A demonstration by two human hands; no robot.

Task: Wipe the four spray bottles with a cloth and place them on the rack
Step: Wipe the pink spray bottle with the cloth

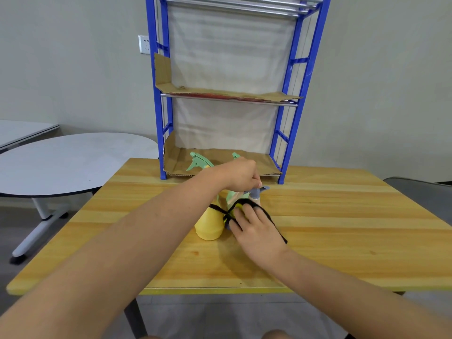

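My left hand point(241, 174) grips the grey sprayer head of a small beige spray bottle point(256, 197) standing on the wooden table point(342, 228). My right hand point(256, 231) presses a yellow-green cloth with a black edge point(238, 210) against that bottle's body. To its left stands a yellow spray bottle point(210, 223) with a green trigger head point(198, 161), partly behind my left forearm. A pale green bottle point(231, 196) shows behind the cloth, and another green trigger tip point(235, 155) peeks above my left hand. The blue rack point(161, 133) stands at the table's far edge.
Cardboard sheets line the rack's bottom shelf point(254, 162) and middle shelf point(220, 92); both hold no bottles. A round grey table point(61, 162) stands to the left. A dark chair back point(420, 189) sits at the right. A wall socket point(145, 44) is left of the rack.
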